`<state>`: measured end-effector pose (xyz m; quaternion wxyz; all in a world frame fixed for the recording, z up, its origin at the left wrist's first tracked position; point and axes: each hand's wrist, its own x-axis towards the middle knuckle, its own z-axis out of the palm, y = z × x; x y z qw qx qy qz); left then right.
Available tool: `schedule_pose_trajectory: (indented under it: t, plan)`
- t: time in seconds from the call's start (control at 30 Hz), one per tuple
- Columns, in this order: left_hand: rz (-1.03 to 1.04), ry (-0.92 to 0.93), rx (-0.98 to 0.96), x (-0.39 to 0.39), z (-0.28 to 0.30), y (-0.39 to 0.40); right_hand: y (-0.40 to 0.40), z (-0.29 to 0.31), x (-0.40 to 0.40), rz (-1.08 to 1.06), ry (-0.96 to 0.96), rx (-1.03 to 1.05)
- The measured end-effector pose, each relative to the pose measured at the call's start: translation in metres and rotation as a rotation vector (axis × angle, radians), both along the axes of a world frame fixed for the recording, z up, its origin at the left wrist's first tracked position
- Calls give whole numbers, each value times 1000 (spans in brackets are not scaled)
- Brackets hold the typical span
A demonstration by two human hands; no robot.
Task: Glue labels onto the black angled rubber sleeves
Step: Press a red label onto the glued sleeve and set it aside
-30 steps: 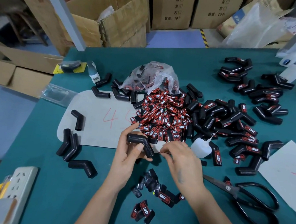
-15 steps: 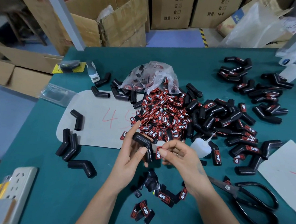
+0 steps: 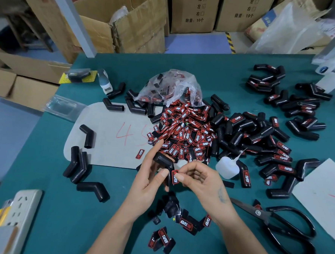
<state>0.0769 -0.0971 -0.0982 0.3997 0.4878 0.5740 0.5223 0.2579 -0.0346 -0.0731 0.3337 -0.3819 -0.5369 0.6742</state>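
Left hand (image 3: 150,176) grips a black angled sleeve (image 3: 163,162) above the green table (image 3: 61,218), thumb pressing its lower leg. Right beside it, the right hand (image 3: 202,179) pinches a red-and-black label (image 3: 175,177) between thumb and forefinger, the label just against the sleeve's lower leg. Behind both hands sits the label heap (image 3: 184,131), with the glue bottle (image 3: 227,167) just right.
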Motion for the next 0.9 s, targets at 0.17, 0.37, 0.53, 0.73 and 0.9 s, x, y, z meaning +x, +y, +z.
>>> schedule_pose_trajectory:
  t: [0.17,0.37,0.53,0.73,0.9]
  plan:
    - [6,0,-60,0,-2,0,1,-4,1,6,-11,27]
    - [19,19,-79,1,1,-1,1,-6,1,-3,-25,27]
    - [18,8,-82,1,2,-1,0,-5,1,-10,-26,27]
    - [12,0,-89,2,2,-2,0,-5,1,-26,-38,24]
    - [15,4,-91,2,3,-3,-1,-2,3,-13,-30,33]
